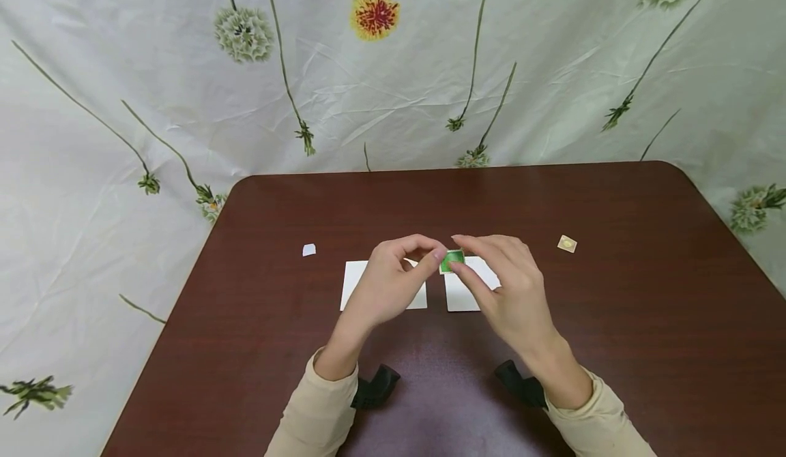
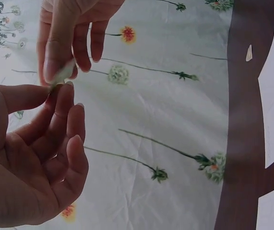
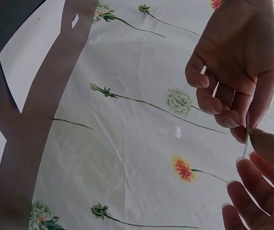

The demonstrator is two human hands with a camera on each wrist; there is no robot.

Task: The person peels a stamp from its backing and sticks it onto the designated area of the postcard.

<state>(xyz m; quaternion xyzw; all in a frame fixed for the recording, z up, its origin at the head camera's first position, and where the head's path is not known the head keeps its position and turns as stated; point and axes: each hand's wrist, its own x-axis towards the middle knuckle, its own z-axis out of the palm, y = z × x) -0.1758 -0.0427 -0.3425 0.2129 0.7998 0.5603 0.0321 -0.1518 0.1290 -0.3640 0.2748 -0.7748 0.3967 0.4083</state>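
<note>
A small green paper square [image 1: 453, 260] with a pale border, much like a stamp, is held up between both hands above the table. My left hand [image 1: 393, 283] pinches its left edge between thumb and fingertips. At the other side my right hand [image 1: 512, 286] grips it with thumb and forefinger. Both wrist views show the thin square nearly edge-on, a pale sliver [image 2: 64, 74] in the left one. Below the hands lie two white sheets, the left sheet [image 1: 353, 279] and the right sheet [image 1: 460, 297], each partly covered by a hand.
On the brown table [image 1: 645, 348], a small white paper piece [image 1: 309, 249] lies at the left and a small yellowish square [image 1: 568, 243] at the right. A flower-printed cloth [image 1: 399, 75] hangs behind the far edge. Dark straps with camera mounts [image 1: 376, 387] sit at both wrists.
</note>
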